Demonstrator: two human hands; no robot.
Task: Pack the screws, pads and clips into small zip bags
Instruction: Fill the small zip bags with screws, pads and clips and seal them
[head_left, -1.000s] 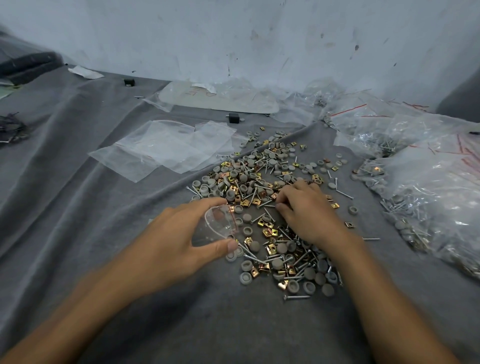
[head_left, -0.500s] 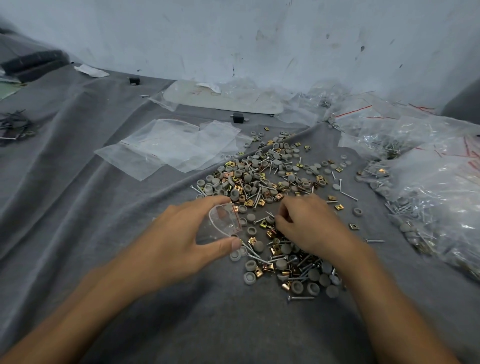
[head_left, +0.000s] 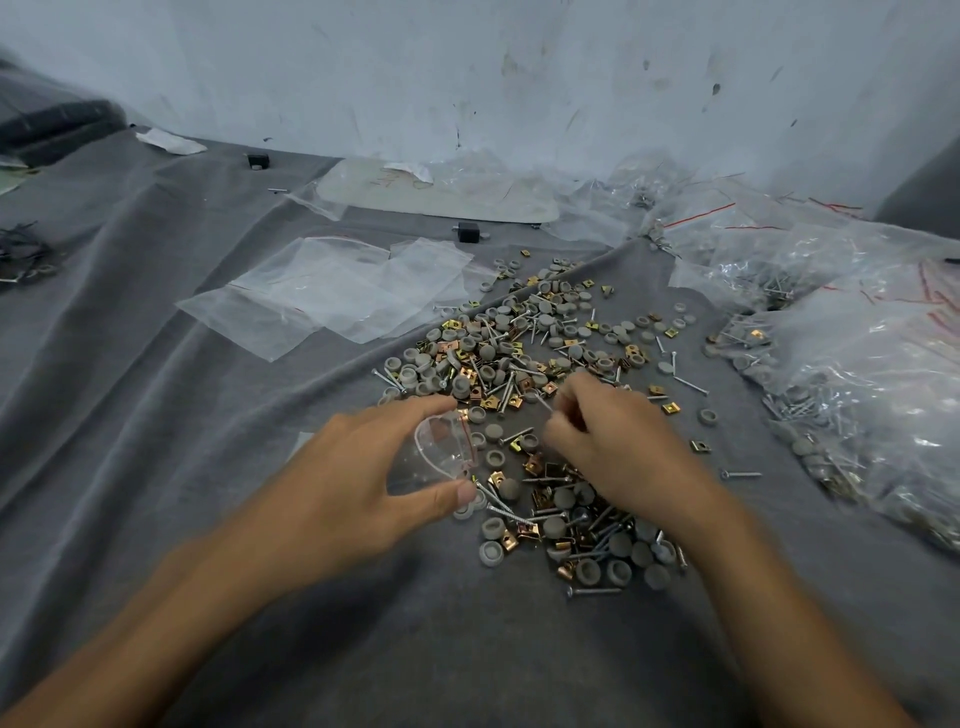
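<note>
Mid-task: left hand (head_left: 363, 483) holds a zip bag (head_left: 441, 452) open, right hand (head_left: 618, 452) pinches a likely screw (head_left: 543, 405); filled bags (head_left: 857, 374) at 3 o'clock, big loose pile (head_left: 519, 358) left.

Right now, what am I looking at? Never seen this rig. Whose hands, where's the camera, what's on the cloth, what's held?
No machine here: these are a person's bare hands, filmed by one camera worn on their head, looking forward and down. The left hand holds a small clear zip bag open. The right hand, fingers curled, seems to pinch a screw over the pile of screws, grey pads and brass clips on the grey cloth. Empty bags lie behind; filled bags sit on the right.
</note>
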